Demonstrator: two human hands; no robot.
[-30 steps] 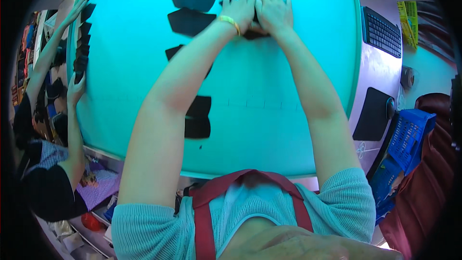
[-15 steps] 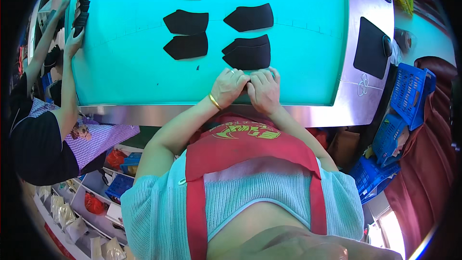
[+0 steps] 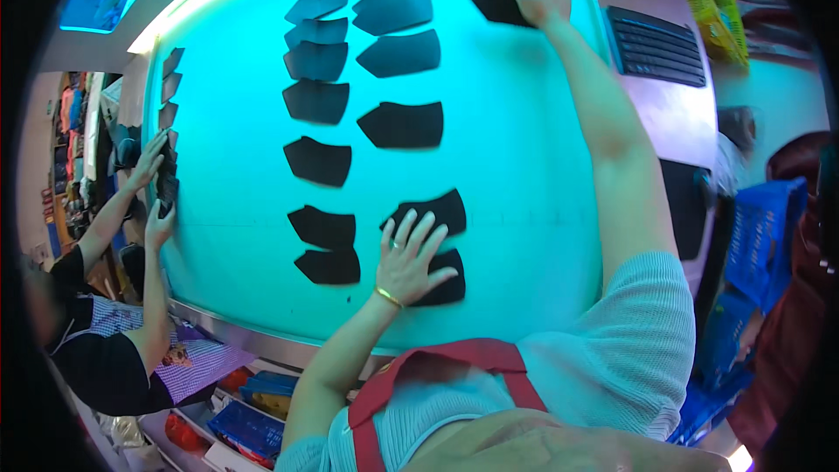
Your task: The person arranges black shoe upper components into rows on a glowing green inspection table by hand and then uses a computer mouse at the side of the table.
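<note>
On the lit turquoise table, my left hand (image 3: 411, 258) lies flat with its fingers spread. It covers part of a flat black cut-out piece (image 3: 447, 210) with a pointed left end, and its thumb rests by another black piece (image 3: 450, 280) just below. Far off at the upper right, my right hand (image 3: 544, 2) grips the right edge of a similar black piece (image 3: 500, 3); some of its fingers are hidden. A column of like pieces (image 3: 318, 162) runs along the left, partly overlapping. Several more (image 3: 400, 125) form a second column in the middle.
At the table's left edge, a co-worker's two hands (image 3: 156, 162) touch a row of dark pieces (image 3: 169, 87). A keyboard (image 3: 655, 45) and a dark mat (image 3: 682, 210) lie on the right ledge. Blue baskets (image 3: 759, 240) stand beyond it.
My hands have parted from the near edge: the right has reached far right with a black piece, the left has moved up onto the pieces. The view has shifted, showing more of the table.
</note>
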